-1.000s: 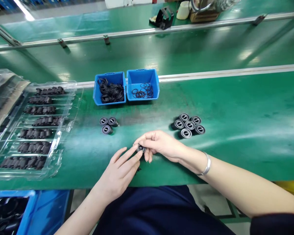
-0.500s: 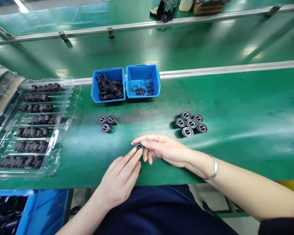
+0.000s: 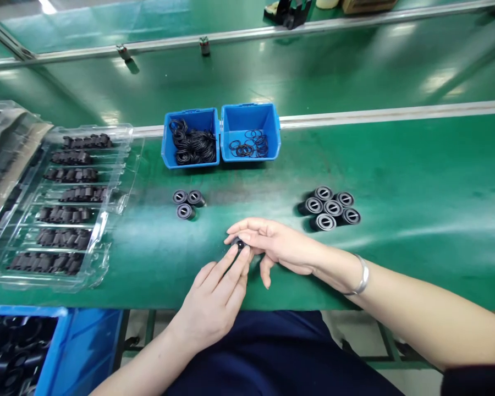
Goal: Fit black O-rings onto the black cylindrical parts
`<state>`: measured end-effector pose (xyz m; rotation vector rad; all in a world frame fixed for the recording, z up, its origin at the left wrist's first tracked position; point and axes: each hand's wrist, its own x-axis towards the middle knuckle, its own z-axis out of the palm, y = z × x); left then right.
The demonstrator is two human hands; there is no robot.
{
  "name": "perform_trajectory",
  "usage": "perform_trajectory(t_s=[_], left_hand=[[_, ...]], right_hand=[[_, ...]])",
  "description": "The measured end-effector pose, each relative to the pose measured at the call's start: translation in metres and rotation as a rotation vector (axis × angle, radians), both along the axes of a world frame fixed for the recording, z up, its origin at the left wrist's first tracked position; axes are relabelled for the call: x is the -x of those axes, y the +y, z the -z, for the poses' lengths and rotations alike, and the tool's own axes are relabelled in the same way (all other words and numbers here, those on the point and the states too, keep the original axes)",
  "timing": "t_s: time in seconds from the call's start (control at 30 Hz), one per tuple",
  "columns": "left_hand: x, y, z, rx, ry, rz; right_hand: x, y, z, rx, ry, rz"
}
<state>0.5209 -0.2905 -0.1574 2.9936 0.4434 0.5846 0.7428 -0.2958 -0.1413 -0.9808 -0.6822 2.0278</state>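
Where both hands (image 3: pixel 216 308) (image 3: pixel 278 243) meet, they hold a black part (image 3: pixel 240 244).

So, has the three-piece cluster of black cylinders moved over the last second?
No. Judged against the left blue bin, the three black cylinders keep their place just in front of it; the whole view shifted.

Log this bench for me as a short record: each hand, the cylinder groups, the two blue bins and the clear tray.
Left hand: fingertips at a small black part
Right hand: thumb and fingers around the same part; silver bracelet on wrist
Left group: three black cylinders
Right group: six black cylinders
Left bin: dense pile of black rings
Right bin: fewer thin rings
Clear tray: dark pieces in rows
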Motion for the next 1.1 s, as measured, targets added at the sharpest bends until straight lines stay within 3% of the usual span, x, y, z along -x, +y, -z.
perform_trajectory(t_s=[0.47, 0.83, 0.97, 1.1], left_hand=[[0.002, 0.003, -0.003, 0.047, -0.058, 0.021], [-0.004, -0.005, 0.000, 0.020, -0.014, -0.059], [-0.004, 0.008, -0.006, -0.051, 0.020, -0.028], [0.003, 0.033, -0.009, -0.109, 0.056, -0.083]], right_hand=[[0.006, -0.002, 0.001, -0.038, -0.046, 0.028], [0.006, -0.006, 0.004, -0.121, -0.060, 0.038], [0.007, -0.004, 0.001, -0.124, -0.098, 0.060], [0.013, 0.004, -0.001, -0.215, -0.187, 0.133]])
